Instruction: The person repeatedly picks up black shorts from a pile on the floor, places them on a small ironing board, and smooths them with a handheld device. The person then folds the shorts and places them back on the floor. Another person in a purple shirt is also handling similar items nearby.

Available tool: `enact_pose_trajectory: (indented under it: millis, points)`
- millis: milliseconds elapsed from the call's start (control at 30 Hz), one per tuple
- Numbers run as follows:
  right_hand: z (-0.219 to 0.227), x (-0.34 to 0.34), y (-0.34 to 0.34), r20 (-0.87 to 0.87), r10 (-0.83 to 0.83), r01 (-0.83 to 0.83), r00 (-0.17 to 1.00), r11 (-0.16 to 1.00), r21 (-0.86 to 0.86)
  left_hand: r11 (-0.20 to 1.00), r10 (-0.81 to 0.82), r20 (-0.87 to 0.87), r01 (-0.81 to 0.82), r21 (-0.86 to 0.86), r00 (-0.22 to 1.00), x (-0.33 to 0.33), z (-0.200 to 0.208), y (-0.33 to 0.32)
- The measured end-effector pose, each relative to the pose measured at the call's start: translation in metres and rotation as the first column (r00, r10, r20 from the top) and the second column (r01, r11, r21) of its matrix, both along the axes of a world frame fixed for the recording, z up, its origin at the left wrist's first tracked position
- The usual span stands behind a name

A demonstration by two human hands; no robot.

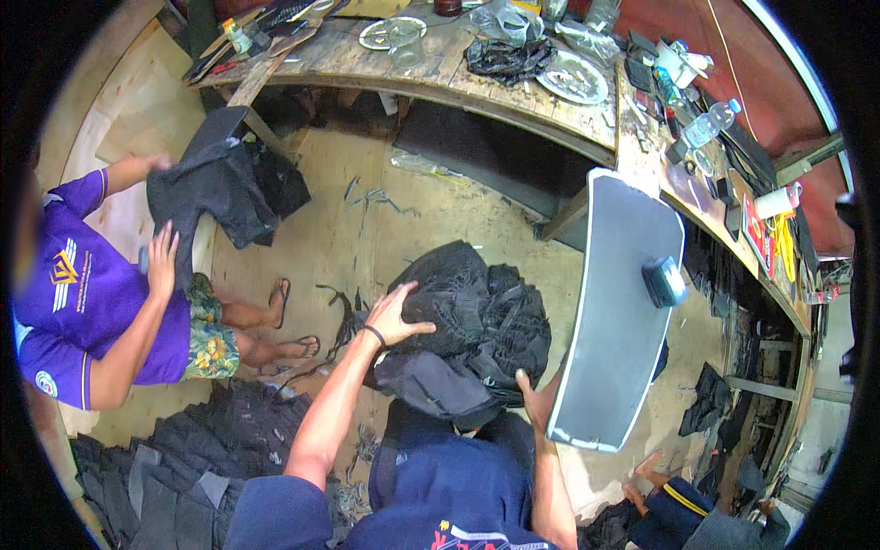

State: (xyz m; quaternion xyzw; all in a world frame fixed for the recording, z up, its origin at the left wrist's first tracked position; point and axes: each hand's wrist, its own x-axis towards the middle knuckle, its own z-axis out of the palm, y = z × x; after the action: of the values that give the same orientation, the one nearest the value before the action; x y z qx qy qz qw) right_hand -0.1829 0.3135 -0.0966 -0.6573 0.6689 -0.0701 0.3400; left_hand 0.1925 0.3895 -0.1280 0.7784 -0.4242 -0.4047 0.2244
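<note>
A large bundle of black cloth (495, 307) sits in front of me at my lap. My left hand (394, 316) lies on its left side with the fingers spread. Beside the bundle's lower right is my right hand (536, 399); its thumb shows, and its fingers are hidden by a curved dark grey board (623, 266) with white edges. On that board rests a small dark blue block (665, 281). I cannot make out whether the right hand grips the bundle or the board.
At left a person in a purple shirt (110, 275) handles black fabric (229, 188) over a stand. Dark cloth pieces (174, 458) are heaped at lower left. A cluttered wooden table (458, 82) curves along the far side. Another person's foot (651, 467) shows at lower right.
</note>
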Motion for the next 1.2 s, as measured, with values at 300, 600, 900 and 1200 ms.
enact_pose_trajectory:
  millis: [300, 600, 900, 1200]
  points:
    - [-0.058, 0.015, 0.003, 0.252, -0.314, 0.311, 0.915, 0.949, 0.051, 0.841, 0.435, -0.083, -0.437, -0.32, 0.897, -0.026, 0.029, -0.002]
    - [-0.072, 0.072, -0.058, -0.212, -0.342, 0.305, 0.916, 0.934, -0.186, 0.861, 0.505, 0.238, -0.503, -0.076, 0.83, -0.018, -0.026, -0.07]
    - [-0.009, 0.085, 0.0, 0.333, -0.05, 0.122, 0.942, 0.973, -0.199, 0.89, 0.251, 0.411, -0.042, -0.455, 0.876, -0.022, 0.022, -0.047]
    - [0.012, 0.089, -0.067, 0.246, 0.127, -0.096, 0.961, 0.986, -0.135, 0.956, -0.009, 0.411, 0.129, -0.264, 0.912, -0.119, 0.041, 0.017]
